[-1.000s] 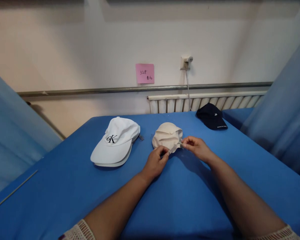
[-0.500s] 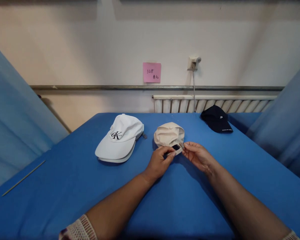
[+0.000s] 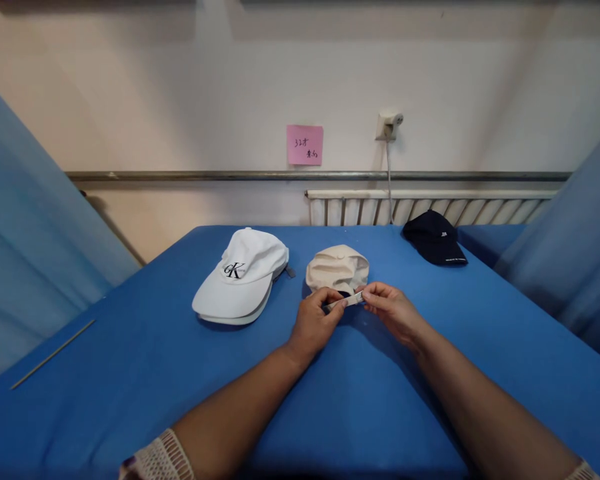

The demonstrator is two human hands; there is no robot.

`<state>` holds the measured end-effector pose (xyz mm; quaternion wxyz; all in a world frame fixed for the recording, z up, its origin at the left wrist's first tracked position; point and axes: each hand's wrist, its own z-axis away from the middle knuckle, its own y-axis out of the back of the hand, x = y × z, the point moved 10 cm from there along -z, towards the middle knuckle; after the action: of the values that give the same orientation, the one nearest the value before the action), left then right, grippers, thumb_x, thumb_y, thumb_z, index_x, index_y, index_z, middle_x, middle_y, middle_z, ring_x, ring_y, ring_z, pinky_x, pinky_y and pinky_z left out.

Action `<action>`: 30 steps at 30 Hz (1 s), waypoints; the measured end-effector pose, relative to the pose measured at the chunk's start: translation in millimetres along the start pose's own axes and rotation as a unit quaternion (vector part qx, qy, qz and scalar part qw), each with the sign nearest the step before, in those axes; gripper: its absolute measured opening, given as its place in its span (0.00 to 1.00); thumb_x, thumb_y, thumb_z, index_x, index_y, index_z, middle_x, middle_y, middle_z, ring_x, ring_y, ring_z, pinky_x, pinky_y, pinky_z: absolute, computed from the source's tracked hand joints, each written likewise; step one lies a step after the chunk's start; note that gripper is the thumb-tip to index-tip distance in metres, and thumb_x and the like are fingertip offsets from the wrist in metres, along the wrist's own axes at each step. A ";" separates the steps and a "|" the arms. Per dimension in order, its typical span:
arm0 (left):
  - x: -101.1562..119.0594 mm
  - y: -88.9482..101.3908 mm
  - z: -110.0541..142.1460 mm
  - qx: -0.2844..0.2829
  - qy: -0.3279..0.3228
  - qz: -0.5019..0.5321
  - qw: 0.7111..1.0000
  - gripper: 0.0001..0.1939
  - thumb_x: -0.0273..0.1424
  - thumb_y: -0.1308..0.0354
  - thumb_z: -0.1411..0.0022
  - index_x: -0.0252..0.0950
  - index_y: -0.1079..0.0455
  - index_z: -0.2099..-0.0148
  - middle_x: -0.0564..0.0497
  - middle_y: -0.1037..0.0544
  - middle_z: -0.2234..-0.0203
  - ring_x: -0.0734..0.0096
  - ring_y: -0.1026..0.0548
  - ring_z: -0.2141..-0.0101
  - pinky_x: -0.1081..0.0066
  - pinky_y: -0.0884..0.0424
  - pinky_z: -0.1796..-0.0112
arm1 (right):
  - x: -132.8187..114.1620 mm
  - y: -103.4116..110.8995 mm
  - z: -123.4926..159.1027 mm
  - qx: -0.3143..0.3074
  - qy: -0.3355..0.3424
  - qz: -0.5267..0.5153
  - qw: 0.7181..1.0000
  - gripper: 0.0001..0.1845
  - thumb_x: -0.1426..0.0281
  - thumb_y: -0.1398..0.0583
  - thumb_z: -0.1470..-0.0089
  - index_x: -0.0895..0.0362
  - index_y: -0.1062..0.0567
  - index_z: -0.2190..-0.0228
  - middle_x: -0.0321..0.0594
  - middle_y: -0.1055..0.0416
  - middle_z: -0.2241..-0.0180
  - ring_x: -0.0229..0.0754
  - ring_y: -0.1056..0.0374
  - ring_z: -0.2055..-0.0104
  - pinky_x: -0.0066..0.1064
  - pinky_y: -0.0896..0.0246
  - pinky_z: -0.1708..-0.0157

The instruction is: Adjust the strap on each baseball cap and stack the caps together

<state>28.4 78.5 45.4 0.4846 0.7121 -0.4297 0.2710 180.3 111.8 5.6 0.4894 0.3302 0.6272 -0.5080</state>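
A beige cap [image 3: 337, 265] lies on the blue-covered table with its back side toward me. Its adjustment strap [image 3: 353, 300] stretches between my hands. My left hand [image 3: 317, 320] pinches the strap's left part between thumb and fingers. With fingertips closed, my right hand [image 3: 391, 310] grips the strap's right end by the buckle, whose details are too small to make out. The cap's brim is hidden from view.
White caps [image 3: 245, 277], stacked, sit left of the beige one. A dark navy cap [image 3: 434, 238] lies at the back right. A thin stick [image 3: 53, 355] rests on the left of the blue cover [image 3: 145, 360]. Blue curtains [image 3: 35, 220] flank both sides; a radiator [image 3: 350, 208] stands behind.
The strap has been drawn straighter between my hands, and the gap behind it looks narrower. My right hand has shifted slightly left and turned; my left hand still pinches.
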 end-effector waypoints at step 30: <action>51.4 -9.6 16.9 -0.058 -0.181 -0.276 0.942 0.10 0.36 0.48 0.33 0.38 0.29 0.56 0.46 0.22 0.65 0.61 0.28 0.62 0.62 0.37 0.58 | 17.6 1.6 -3.5 0.007 -0.024 0.004 1.000 0.16 0.58 0.29 0.61 0.57 0.24 0.77 0.38 0.28 0.74 0.37 0.37 0.72 0.32 0.42 0.67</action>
<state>61.1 46.5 75.8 0.4949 0.8105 -0.3116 -0.0318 175.4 114.2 -11.7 0.5038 0.3239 0.6103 -0.5185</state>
